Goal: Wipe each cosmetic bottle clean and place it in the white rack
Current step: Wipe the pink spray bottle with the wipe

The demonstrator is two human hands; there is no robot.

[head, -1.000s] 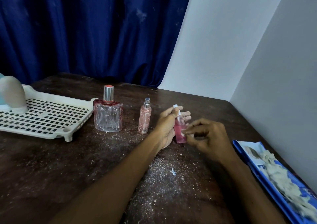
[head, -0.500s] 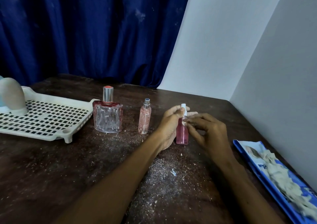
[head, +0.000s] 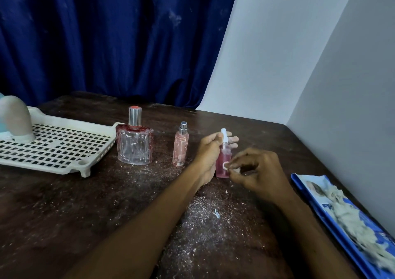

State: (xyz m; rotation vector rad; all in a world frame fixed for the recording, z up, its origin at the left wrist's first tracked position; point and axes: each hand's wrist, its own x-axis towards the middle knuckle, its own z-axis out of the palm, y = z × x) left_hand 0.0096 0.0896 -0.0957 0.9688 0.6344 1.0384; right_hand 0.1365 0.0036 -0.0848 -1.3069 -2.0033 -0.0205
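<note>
Wiping the small pink spray bottle, held upright over the table's middle

The left hand (head: 208,150) curls thumb and fingers round the neck of the small pink spray bottle (head: 224,156). The right hand (head: 259,172) has its fingertips pinched shut on a white scrap (head: 226,165), pressed against the lower front of the glass. The bottle is right of the slim pink spray bottle (head: 180,148) and well apart from the white rack (head: 55,167) at the table's (head: 85,210) left edge. To do this well, I would keep the neck grip firm and turn the bottle so the scrap covers every side, base and pump. Light strokes seem wise, as the grip is high and the bottle could tip. The gritty table could dirty it again, so it is best lifted straight to the rack.
</note>
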